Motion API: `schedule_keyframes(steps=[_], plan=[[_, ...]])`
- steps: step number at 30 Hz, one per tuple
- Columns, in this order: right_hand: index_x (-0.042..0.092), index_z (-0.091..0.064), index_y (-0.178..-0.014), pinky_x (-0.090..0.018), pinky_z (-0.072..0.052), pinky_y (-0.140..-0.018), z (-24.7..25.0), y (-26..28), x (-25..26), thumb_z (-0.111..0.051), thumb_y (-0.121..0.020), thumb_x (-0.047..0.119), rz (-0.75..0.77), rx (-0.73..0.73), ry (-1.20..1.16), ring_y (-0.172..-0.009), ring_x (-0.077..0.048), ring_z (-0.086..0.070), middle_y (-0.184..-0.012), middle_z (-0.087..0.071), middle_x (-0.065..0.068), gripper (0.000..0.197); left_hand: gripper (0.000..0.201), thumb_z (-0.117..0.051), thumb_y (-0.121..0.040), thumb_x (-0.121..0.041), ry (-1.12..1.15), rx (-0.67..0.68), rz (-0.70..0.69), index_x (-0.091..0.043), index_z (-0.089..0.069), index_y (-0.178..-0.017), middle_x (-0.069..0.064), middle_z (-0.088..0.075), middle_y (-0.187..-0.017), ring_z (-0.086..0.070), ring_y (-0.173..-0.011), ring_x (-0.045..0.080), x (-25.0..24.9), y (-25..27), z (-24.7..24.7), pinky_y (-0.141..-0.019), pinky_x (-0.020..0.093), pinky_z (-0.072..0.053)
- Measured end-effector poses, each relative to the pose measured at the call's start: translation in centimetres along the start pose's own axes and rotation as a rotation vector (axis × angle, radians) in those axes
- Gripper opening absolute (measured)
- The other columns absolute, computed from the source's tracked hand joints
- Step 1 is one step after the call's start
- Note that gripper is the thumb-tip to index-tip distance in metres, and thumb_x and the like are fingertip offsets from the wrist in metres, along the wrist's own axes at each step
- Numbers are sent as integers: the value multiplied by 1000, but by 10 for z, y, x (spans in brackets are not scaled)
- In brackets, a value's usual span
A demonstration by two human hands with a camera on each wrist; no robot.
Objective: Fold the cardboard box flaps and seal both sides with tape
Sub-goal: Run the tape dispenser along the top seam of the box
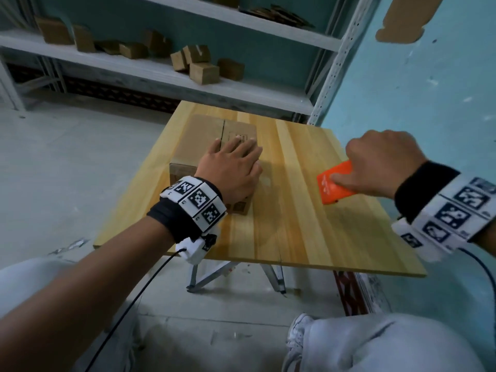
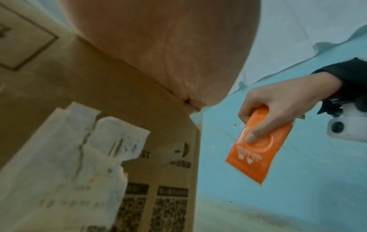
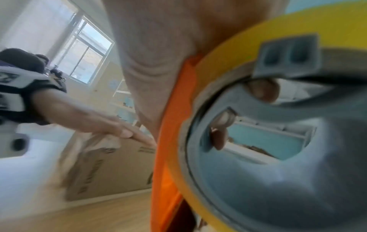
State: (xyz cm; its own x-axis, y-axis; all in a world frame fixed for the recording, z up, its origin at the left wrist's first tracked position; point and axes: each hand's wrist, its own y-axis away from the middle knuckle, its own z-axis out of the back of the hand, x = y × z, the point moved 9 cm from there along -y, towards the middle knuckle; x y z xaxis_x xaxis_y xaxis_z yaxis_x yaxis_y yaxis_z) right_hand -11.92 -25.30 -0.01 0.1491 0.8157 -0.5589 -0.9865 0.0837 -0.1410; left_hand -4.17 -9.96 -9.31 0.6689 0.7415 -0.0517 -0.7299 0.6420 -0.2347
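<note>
The left hand (image 1: 233, 167) lay flat, fingers straight, on the cardboard box (image 1: 204, 140) — judged to pin the folded flaps beneath the fingertips. The right hand (image 1: 381, 162), well apart, gripped the orange tape dispenser (image 1: 335, 186) — thumb pressing its plate, unapplied tape underneath.

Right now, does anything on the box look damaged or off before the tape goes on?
Yes. A white shipping label on the near side of the cardboard box is torn and ragged, partly peeled off. The top flaps lie closed under the left hand; no tape shows on their seam yet.
</note>
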Motion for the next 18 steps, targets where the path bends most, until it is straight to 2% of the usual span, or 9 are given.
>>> schedule_keyframes(steps=[1, 4, 7, 10, 13, 15, 18], plan=[[16, -50, -68, -28, -27, -54, 2, -4, -19, -57, -84, 61, -56, -24, -35, -62, -25, -45, -62, -41, -2, 48, 52, -14, -101, -37, -5, 2, -4, -21, -17, -151, 1, -11, -161, -9, -148, 22, -1, -1, -1, -118, 51, -11], [14, -61, -71, -30, -32, -54, -14, -14, -53, -54, -82, 69, -183, -42, -274, -63, -26, -53, -69, -56, -8, 57, 53, -14, -101, -37, -11, 12, -7, -21, -15, -151, 1, -10, -161, -9, -148, 22, -2, -3, -2, -117, 51, -12], [11, -64, -72, -28, -33, -52, -43, -21, -58, -49, -84, 73, -252, 37, -539, -62, -21, -54, -69, -60, -8, 65, 58, -8, -97, -40, -30, 22, -2, -21, -16, -151, 0, -11, -161, -11, -147, 22, -2, -1, -1, -117, 51, -13], [5, -63, -76, -27, -34, -53, -65, -24, -46, -42, -91, 68, -275, 108, -724, -60, -21, -54, -67, -59, -10, 68, 68, -1, -88, -42, -16, 28, -1, -18, -19, -149, 2, -18, -159, -16, -146, 23, -3, -5, -2, -116, 52, -15], [5, -64, -82, -29, -39, -61, -84, -28, -33, -45, -93, 61, -305, 185, -882, -66, -23, -56, -74, -60, -12, 61, 70, 0, -86, -42, -8, 30, -1, -9, -28, -140, 6, -30, -152, -23, -142, 25, -2, -9, -2, -113, 54, -21], [6, -64, -92, -32, -42, -69, -92, -31, -23, -45, -96, 53, -303, 239, -962, -78, -27, -59, -87, -63, -13, 51, 71, -1, -87, -42, -51, 66, -19, -5, -30, -140, 8, -24, -154, -18, -144, 27, -5, -9, -3, -113, 54, -20], [10, -55, -96, -30, -36, -65, -97, -33, -8, -42, -99, 37, -268, 301, -1039, -77, -22, -51, -90, -56, -10, 30, 65, -7, -94, -40, -70, 99, -27, -3, -30, -142, 9, -15, -158, -10, -146, 28, -7, -6, -2, -116, 53, -15]])
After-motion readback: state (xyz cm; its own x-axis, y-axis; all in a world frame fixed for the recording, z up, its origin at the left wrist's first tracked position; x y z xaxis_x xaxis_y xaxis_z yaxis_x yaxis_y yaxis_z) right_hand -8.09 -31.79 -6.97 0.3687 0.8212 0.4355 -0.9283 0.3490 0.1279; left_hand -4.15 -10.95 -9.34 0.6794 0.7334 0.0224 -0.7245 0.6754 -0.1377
